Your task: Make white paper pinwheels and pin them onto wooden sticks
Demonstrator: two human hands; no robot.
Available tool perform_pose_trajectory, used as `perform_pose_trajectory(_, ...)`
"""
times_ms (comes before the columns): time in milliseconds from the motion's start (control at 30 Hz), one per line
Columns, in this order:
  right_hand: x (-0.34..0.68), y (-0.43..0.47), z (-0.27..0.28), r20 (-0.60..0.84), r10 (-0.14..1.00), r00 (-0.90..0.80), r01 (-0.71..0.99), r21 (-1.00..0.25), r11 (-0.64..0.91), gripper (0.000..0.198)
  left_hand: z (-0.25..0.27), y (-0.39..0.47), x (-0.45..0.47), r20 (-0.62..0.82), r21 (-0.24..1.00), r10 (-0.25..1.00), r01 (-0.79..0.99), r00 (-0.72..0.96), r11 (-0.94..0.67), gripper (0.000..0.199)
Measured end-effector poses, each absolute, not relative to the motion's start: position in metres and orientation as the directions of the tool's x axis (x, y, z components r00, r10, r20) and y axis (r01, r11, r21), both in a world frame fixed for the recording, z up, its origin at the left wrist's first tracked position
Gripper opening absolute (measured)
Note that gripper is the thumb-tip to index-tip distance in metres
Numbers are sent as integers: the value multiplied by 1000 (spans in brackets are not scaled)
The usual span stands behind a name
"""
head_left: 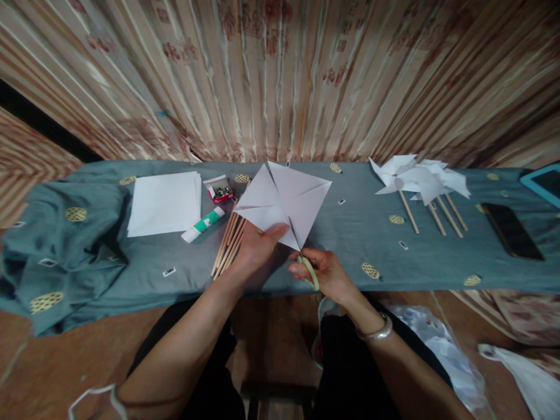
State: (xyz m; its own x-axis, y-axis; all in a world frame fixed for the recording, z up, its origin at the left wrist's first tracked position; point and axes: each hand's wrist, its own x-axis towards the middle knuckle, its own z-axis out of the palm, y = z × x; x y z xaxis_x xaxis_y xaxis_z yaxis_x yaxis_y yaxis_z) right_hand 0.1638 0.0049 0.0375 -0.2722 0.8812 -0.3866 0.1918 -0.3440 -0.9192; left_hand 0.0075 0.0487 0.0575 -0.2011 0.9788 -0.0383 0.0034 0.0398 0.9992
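Note:
A square white sheet of paper [306, 198], turned corner toward me, has slits running in from its corners. My left hand [261, 242] grips it at the lower left edge, thumb on top and fingers hidden beneath. In my right hand [326, 271] is a pair of scissors [311, 274] with pale green handles. Their blades lie along the slit at the paper's near corner. Under and left of the sheet, several wooden sticks [227, 248] lie in a bundle.
A stack of white paper [164, 204], a glue stick [203, 224] and an open box of small metal pieces [220, 189] lie left. Right are paper pinwheels on sticks [422, 178], a black phone [513, 230] and a blue-edged device [545, 182]. A curtain [280, 81] hangs behind the cloth-covered table [350, 239].

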Motion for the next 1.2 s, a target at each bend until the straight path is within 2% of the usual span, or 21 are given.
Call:
perform_pose_trajectory(267, 162, 5, 38, -381, 886, -264, 186, -922, -341, 43, 55, 48, 6, -26, 999, 983, 20, -179, 30, 35)
perform_pose_trajectory(633, 158, 6, 40, -426, 875, -232, 117, -905, -410, 51, 54, 49, 6, -35, 999, 980, 1, -197, 36, 35)
perform_pose_trajectory(900, 160, 6, 36, -383, 892, -239, 114, -924, -366, 50, 56, 46, 9, -69, 998, 982, -14, -178, 68, 31)
perform_pose_trajectory(1033, 159, 7, 36, -392, 892, -224, 106, -920, -377, 65, 56, 46, 8, -62, 998, 983, -26, -175, 58, 33)
perform_pose_trajectory(1200, 157, 7, 42, -417, 884, -212, 95, -909, -406, 80, 53, 46, 7, -57, 998, 986, -25, -155, 54, 27)
